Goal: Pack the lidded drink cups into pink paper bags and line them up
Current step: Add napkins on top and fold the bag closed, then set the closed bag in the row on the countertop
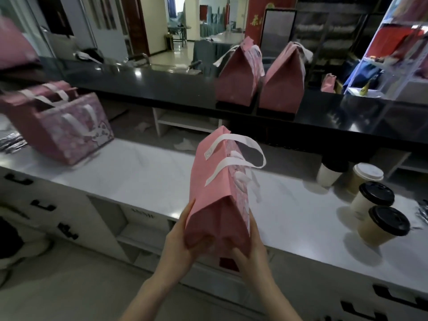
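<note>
Held bag: a pink paper bag with white ribbon handles, raised over the near edge of the white surface, its top pointing far and its base toward the person.
Left hand: wrapped around the left side of the bag's base, fingers pressed into the paper.
Right hand: holding the right side of the base, thumb under the bottom fold.
Lidded cups: four standing close together at the right of the white surface; three have black lids and one a white lid.
Packed bags: two closed pink bags side by side, touching, on the far black surface.
Spare bags: a bunch of open pink bags leaning together at the far left of the white surface, well apart from the cups.
</note>
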Demonstrator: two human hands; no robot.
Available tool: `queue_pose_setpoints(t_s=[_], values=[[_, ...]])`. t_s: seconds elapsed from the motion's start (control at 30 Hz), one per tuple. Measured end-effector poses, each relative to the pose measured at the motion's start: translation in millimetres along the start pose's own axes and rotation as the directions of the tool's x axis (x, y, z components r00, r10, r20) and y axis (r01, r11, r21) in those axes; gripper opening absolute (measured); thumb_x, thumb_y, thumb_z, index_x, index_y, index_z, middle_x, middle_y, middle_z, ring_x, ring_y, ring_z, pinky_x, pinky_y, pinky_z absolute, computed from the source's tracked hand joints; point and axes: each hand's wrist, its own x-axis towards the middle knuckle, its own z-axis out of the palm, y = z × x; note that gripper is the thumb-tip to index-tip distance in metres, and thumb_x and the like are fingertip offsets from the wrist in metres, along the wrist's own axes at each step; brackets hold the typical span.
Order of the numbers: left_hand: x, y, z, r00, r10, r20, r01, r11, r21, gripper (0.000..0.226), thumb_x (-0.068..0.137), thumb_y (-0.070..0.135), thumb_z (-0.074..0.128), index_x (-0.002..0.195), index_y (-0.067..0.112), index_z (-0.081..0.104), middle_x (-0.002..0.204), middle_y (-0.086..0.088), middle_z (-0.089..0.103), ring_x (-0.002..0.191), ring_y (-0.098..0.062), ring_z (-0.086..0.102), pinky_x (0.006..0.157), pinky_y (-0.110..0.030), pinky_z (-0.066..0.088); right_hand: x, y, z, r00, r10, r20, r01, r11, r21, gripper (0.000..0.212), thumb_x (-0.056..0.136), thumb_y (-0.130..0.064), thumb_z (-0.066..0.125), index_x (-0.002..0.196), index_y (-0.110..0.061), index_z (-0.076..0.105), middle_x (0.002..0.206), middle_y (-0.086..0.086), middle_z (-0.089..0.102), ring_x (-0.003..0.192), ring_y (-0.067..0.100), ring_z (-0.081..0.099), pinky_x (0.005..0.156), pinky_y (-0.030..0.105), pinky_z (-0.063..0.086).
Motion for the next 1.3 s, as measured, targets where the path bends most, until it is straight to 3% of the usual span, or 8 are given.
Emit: queue_pose_setpoints(t_s=[0.13,0.2,0.33,0.43,0.67,0.93,1.07,1.3], values=[[23,3,-37,0.998,0.027,-0.058,-0.026,0.999,0.027,0.090,0.069,0.021,0.086,0.143,0.037,0.037,0.123,0.012,0.064,0.109,-0.002,0.062,0.082,-0.016,0.051,26,-25,35,1.000,-0.003,0.015,0.003,1.000,0.014,0.081,0.073,-0.036,0.065,0.138,-0.058,0.023,0.125,-0.030,0.056,0.111,-0.014,0.053,0.080,0.007,0.047],[39,1,-56,0.995,0.032,-0.091,-0.029,0.999,0.035,0.091,0.069,0.013,0.085,0.143,0.034,0.038,0.123,0.009,0.063,0.107,0.003,0.061,0.082,-0.012,0.049,41,-33,54,1.000,-0.017,0.019,0.017,1.000,-0.008,0.084,0.071,-0.030,0.063,0.139,-0.056,0.021,0.129,-0.021,0.055,0.111,-0.015,0.052,0.083,0.010,0.048],[79,-4,-96,0.993,0.068,-0.092,-0.063,0.997,0.051,0.092,0.064,0.026,0.084,0.142,0.036,0.037,0.122,0.011,0.063,0.105,0.005,0.061,0.081,-0.014,0.050,79,-51,91,0.998,-0.065,-0.001,0.065,0.997,-0.034,0.087,0.077,-0.010,0.063,0.133,-0.059,0.019,0.123,-0.023,0.054,0.102,-0.023,0.051,0.073,0.001,0.043],[119,-9,-131,0.992,0.109,-0.060,-0.106,0.993,0.047,0.091,0.063,0.032,0.082,0.140,0.045,0.035,0.122,0.012,0.064,0.107,-0.004,0.063,0.084,-0.025,0.054,110,-70,121,0.995,-0.092,-0.033,0.091,0.996,-0.009,0.081,0.073,-0.017,0.062,0.134,-0.054,0.024,0.122,-0.022,0.056,0.102,-0.020,0.053,0.072,0.000,0.042],[212,-6,-186,0.980,0.197,-0.018,-0.197,0.980,-0.028,0.089,0.058,0.043,0.078,0.138,0.047,0.039,0.117,0.019,0.066,0.104,0.000,0.064,0.080,-0.019,0.055,185,-107,170,0.980,-0.162,-0.120,0.157,0.987,-0.045,0.085,0.080,-0.018,0.072,0.134,-0.058,0.020,0.115,-0.028,0.057,0.096,-0.019,0.056,0.067,0.001,0.043],[307,13,-192,0.968,0.249,-0.014,-0.249,0.964,-0.088,0.083,0.068,0.022,0.086,0.135,0.045,0.044,0.108,0.036,0.062,0.097,0.012,0.061,0.066,-0.003,0.047,267,-136,171,0.969,-0.193,-0.156,0.184,0.980,-0.072,0.080,0.081,-0.024,0.067,0.135,-0.064,0.023,0.127,-0.037,0.048,0.110,-0.017,0.050,0.077,0.003,0.044],[356,16,-182,0.969,0.246,0.005,-0.243,0.962,-0.126,0.079,0.067,0.015,0.087,0.129,0.046,0.049,0.103,0.027,0.067,0.089,0.005,0.067,0.061,-0.009,0.051,316,-134,162,0.964,-0.209,-0.166,0.200,0.977,-0.066,0.082,0.085,-0.013,0.066,0.134,-0.063,0.025,0.129,-0.023,0.052,0.107,-0.012,0.055,0.076,0.005,0.045],[448,14,-159,0.985,0.173,0.014,-0.172,0.983,-0.058,0.079,0.058,0.035,0.084,0.124,0.058,0.047,0.101,0.025,0.068,0.090,0.005,0.066,0.066,-0.018,0.055,410,-123,148,0.966,-0.180,-0.187,0.174,0.983,-0.048,0.071,0.081,-0.040,0.067,0.133,-0.064,0.026,0.121,-0.034,0.054,0.108,-0.009,0.056,0.081,0.011,0.048]])
